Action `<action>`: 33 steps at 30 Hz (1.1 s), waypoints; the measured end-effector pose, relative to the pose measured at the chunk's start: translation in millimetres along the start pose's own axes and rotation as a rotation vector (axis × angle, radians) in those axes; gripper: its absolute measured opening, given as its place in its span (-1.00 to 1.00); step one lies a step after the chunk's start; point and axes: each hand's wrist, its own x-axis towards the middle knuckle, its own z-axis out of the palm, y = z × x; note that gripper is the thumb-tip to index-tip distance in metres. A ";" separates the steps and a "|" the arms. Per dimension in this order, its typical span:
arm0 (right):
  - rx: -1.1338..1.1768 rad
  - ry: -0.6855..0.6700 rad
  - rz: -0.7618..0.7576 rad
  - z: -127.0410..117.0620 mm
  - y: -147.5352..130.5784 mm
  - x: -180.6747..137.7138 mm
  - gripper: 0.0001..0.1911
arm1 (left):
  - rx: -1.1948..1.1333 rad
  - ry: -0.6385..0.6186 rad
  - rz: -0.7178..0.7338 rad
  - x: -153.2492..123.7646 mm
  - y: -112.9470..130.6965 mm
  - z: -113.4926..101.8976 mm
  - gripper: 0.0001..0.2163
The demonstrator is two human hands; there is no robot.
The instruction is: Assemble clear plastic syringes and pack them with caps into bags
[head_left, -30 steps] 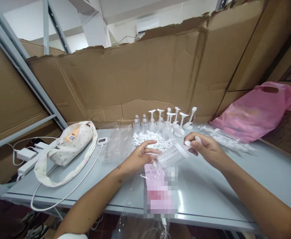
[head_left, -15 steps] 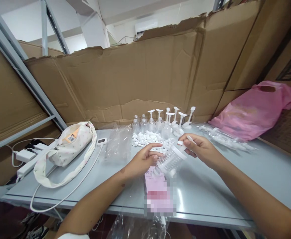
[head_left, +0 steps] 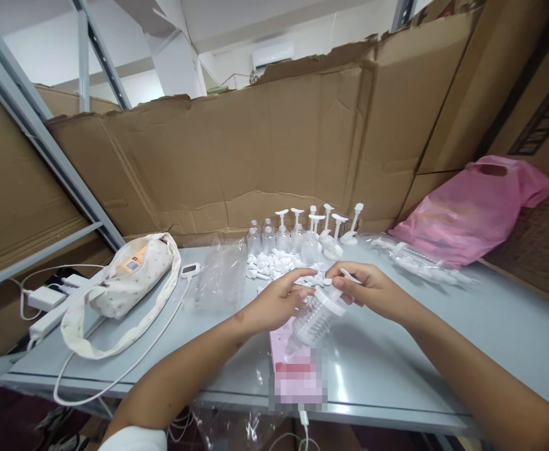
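Note:
In front of me a clear ribbed plastic bottle is tilted, with its narrow end pointing down and left. My left hand is closed on the bottle's side, its index finger stretched out. At the upper end sits a white screw collar. My right hand pinches the white stem of a pump top at that collar. Just behind my hands lies a pile of small white plastic pieces. Several clear bottles stand behind the pile, some with white pump tops in them.
Loose white pump tops stand at the back. A pink flat thing, partly pixelated, lies below the bottle. Left are clear plastic bags, a cloth bag and a cable. Right, a pink bag stands by wrapped parts. Cardboard walls the back.
My right hand has moved slightly left and down, with the pump top now closer against the bottle. The bottle sits a little lower and my left hand's fingers have shifted on it.

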 end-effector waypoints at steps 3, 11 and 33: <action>-0.020 -0.027 0.041 0.4 0.6 -1.1 -0.58 | 0.079 -0.008 0.046 4.1 5.3 3.1 -0.65; 0.044 -0.003 0.017 -3.4 0.2 -2.9 -0.58 | 0.022 0.048 -0.009 8.1 26.0 3.8 -0.65; 0.214 0.037 0.002 3.7 2.3 -2.8 -0.56 | 0.139 0.056 -0.040 13.3 32.7 1.4 -0.58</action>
